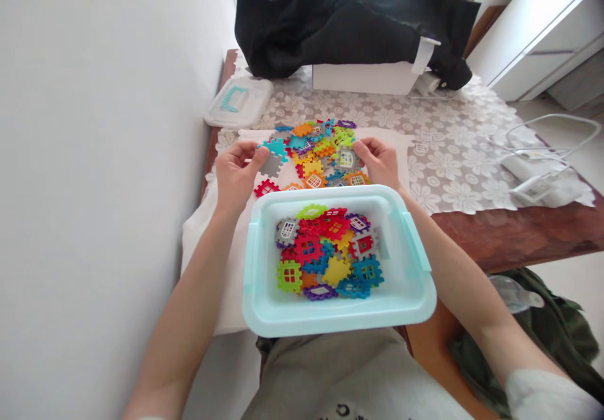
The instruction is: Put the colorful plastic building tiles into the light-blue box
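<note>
Ten o'clock from the aqua tub (340, 328), the left hand (236, 171) has a turquoise piece (278, 148) beside a grey panel (272, 167) in its grip, while at one o'clock the right hand (380, 161) pinches a grey window piece (347, 159)

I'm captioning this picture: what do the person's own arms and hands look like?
The left hand and right hand are bare, with no gloves or rings visible. The left forearm and right forearm are bare too, showing no watch or band. A pale right sleeve shows; the left sleeve barely enters the frame.
</note>
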Tool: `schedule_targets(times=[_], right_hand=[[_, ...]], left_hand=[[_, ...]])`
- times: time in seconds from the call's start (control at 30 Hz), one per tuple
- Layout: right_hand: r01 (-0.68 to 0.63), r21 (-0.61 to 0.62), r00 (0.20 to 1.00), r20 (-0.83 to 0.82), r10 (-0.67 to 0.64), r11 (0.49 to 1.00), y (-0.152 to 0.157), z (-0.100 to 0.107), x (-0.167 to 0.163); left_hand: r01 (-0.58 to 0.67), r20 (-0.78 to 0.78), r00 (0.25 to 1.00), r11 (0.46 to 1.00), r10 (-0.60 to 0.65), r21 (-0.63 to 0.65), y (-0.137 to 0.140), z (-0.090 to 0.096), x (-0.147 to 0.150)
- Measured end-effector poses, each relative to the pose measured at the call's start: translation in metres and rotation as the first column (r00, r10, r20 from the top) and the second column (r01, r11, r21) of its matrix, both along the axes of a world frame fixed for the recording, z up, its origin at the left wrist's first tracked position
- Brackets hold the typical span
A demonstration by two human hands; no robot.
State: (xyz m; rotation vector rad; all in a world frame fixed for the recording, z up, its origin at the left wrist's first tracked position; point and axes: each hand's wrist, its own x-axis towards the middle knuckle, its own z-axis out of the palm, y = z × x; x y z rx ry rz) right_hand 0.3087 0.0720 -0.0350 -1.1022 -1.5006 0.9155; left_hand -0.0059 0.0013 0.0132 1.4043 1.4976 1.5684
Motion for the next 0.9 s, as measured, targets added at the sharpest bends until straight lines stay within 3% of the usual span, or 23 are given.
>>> schedule_targets(times=[0.13, 0.2, 0.3, 0.4, 0.5, 0.6, 0.7, 0.77, 0.83, 0.9], right_hand=[[-0.074, -0.058, 0.991, -0.118, 0.067, 0.996, -0.003, 0.017, 0.006], [-0.157, -0.073, 0.965, -0.222, 0.138, 0.985, -0.010, 0.028, 0.009], [-0.310, -0.068, 0.912, -0.303, 0.276, 0.948, -0.021, 0.043, 0.010], [-0.506, -0.042, 0.829, -0.300, 0.472, 0.862, -0.028, 0.049, 0.010], [-0.629, -0.025, 0.759, -0.236, 0.607, 0.777, -0.028, 0.049, 0.011], [-0.653, -0.012, 0.747, -0.171, 0.642, 0.757, -0.027, 0.050, 0.013], [-0.627, -0.029, 0.777, -0.100, 0.622, 0.778, -0.028, 0.051, 0.014], [-0.531, -0.030, 0.847, -0.058, 0.529, 0.847, -0.027, 0.049, 0.013], [-0.368, -0.016, 0.930, 0.003, 0.368, 0.930, -0.024, 0.044, 0.010], [-0.212, 0.006, 0.969, 0.129, 0.210, 0.977, -0.018, 0.035, 0.008]], left_hand=[[0.098, 0.212, 0.973, 0.995, -0.093, -0.016, -0.006, 0.012, -0.005], [0.168, 0.232, 0.960, 0.985, -0.154, -0.042, -0.012, 0.018, -0.007], [0.331, 0.204, 0.929, 0.940, -0.308, -0.088, -0.024, 0.025, -0.007], [0.496, 0.118, 0.868, 0.848, -0.482, -0.184, -0.032, 0.030, -0.002], [0.540, 0.002, 0.823, 0.780, -0.569, -0.318, -0.033, 0.035, 0.003], [0.551, -0.026, 0.798, 0.745, -0.602, -0.376, -0.032, 0.040, 0.005], [0.646, 0.047, 0.725, 0.655, -0.687, -0.392, -0.032, 0.045, 0.007], [0.694, 0.106, 0.688, 0.608, -0.718, -0.386, -0.034, 0.047, 0.010], [0.685, 0.166, 0.712, 0.624, -0.682, -0.377, -0.034, 0.045, 0.014], [0.622, 0.211, 0.781, 0.697, -0.588, -0.358, -0.032, 0.038, 0.017]])
